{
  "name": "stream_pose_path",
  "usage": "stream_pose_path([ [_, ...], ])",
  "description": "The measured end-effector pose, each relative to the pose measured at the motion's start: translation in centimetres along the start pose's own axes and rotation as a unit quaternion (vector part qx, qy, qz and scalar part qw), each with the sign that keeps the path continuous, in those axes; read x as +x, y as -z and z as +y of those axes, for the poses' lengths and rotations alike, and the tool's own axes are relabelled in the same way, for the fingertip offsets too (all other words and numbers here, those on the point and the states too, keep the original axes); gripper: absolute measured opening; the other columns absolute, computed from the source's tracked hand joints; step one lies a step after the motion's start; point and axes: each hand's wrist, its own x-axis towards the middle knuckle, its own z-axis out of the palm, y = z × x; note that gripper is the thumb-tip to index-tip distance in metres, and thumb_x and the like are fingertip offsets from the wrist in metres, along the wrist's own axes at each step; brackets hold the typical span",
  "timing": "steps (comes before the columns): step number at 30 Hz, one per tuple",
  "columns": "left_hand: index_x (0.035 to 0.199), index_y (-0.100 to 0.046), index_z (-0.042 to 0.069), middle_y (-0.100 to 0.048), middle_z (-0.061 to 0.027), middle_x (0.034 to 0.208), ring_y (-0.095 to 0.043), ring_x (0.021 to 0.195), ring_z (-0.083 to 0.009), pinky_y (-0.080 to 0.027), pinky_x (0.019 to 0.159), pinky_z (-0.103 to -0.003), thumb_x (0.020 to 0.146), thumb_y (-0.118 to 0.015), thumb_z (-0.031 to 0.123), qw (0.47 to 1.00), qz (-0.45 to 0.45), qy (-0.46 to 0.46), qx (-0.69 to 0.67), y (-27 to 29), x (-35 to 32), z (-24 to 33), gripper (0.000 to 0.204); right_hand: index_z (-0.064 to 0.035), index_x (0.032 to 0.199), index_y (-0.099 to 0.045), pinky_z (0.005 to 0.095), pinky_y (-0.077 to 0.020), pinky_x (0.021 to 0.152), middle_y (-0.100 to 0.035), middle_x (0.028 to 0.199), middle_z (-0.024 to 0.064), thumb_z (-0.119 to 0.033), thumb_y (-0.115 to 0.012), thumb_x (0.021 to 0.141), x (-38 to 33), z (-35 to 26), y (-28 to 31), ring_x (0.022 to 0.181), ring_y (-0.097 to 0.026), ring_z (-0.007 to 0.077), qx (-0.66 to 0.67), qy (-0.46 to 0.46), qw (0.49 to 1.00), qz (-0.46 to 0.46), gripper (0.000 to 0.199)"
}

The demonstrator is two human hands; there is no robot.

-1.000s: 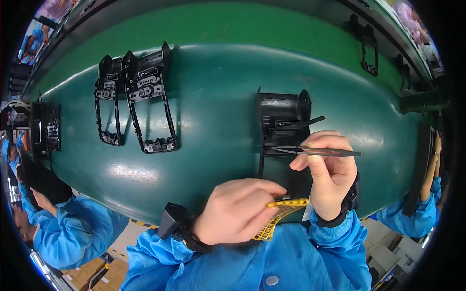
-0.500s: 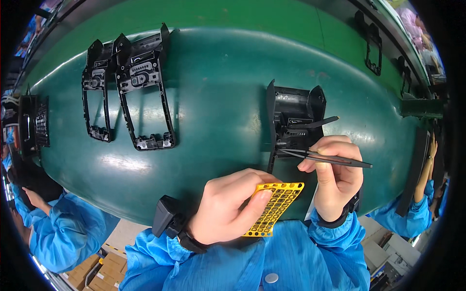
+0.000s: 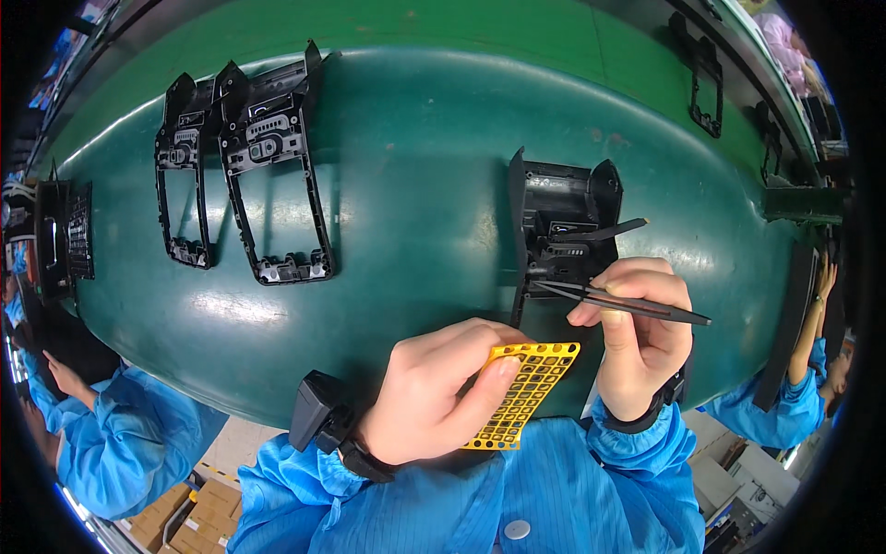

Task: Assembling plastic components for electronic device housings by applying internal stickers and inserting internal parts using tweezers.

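Near the table's front edge, my left hand (image 3: 441, 392) is closed on a yellow sheet (image 3: 523, 392) carrying rows of small dark stickers, the thumb lying across its face. My right hand (image 3: 641, 332) pinches black tweezers (image 3: 637, 303), whose tips point left and look slightly apart with nothing visible between them. Just beyond the tweezers lies a black plastic frame (image 3: 563, 217) with raised side walls. A slim dark strip (image 3: 604, 231) sticks out across its right side. Its lower right part is hidden behind my right hand.
Two similar black frames (image 3: 277, 171) lie at the table's far left. More black frames (image 3: 706, 83) rest at the far right on the bright green surface (image 3: 508, 32). Co-workers in blue sleeves (image 3: 138, 434) sit at both sides. Cardboard boxes (image 3: 208, 517) stand below the table, lower left.
Very little differs. The far frames sit slightly higher in view, and the yellow sheet and tweezers have shifted by a few pixels. Both holds stay the same.
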Motion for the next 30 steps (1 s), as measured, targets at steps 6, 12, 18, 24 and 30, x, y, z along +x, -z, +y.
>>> stream_pose_path([
  [6, 0.096, -0.065, -0.006, -0.069, -0.0180, 0.092, -0.069, 0.079, -0.0229, -0.053, 0.071, -0.029, 0.092, -0.049, 0.010, 1.000, -0.002, -0.001, 0.005, 0.1, 0.1, 0.0, 0.023, 0.0045, 0.105, -0.051, 0.0271, -0.0551, 0.069, -0.053, 0.104, 0.0179, 0.008, -0.056, 0.087, 0.0, 0.1, -0.1, 0.077, -0.063, 0.0178, -0.003, 0.006, 1.000, 0.003, 0.019],
  [12, 0.095, -0.065, -0.006, -0.069, -0.0180, 0.092, -0.069, 0.079, -0.0233, -0.053, 0.071, -0.029, 0.093, -0.049, 0.010, 1.000, -0.002, 0.001, 0.007, 0.1, 0.0, 0.0, 0.023, 0.0043, 0.103, -0.053, 0.0266, -0.0548, 0.068, -0.054, 0.102, 0.0179, 0.008, -0.058, 0.086, 0.1, 0.0, -0.2, 0.075, -0.064, 0.0177, -0.020, 0.017, 1.000, 0.007, 0.018],
  [18, 0.094, -0.064, -0.006, -0.069, -0.0176, 0.091, -0.068, 0.076, -0.0220, -0.052, 0.069, -0.029, 0.093, -0.049, 0.010, 1.000, 0.002, -0.003, 0.013, 0.0, -0.1, 0.0, 0.022, 0.0043, 0.103, -0.053, 0.0263, -0.0545, 0.067, -0.054, 0.101, 0.0182, 0.007, -0.059, 0.085, 0.0, 0.2, 0.1, 0.074, -0.064, 0.0176, -0.034, 0.035, 0.999, 0.001, 0.018],
  [24, 0.093, -0.064, -0.006, -0.068, -0.0162, 0.089, -0.067, 0.072, -0.0203, -0.051, 0.066, -0.027, 0.093, -0.051, 0.010, 1.000, 0.025, 0.003, -0.003, -0.2, 0.0, 0.0, 0.021, 0.0040, 0.103, -0.050, 0.0258, -0.0534, 0.061, -0.053, 0.097, 0.0179, 0.000, -0.057, 0.089, -0.2, -1.5, 0.1, 0.066, -0.062, 0.0173, 0.090, -0.044, 0.993, 0.062, 0.016],
  [30, 0.093, -0.065, -0.006, -0.069, -0.0148, 0.088, -0.066, 0.069, -0.0186, -0.050, 0.062, -0.027, 0.093, -0.053, 0.012, 0.998, 0.052, -0.008, 0.021, -0.2, -0.2, -0.1, 0.022, 0.0017, 0.103, -0.048, 0.0271, -0.0528, 0.061, -0.052, 0.094, 0.0172, -0.008, -0.058, 0.090, -0.9, -2.4, 0.8, 0.064, -0.061, 0.0181, 0.120, -0.070, 0.989, 0.043, 0.019],
])
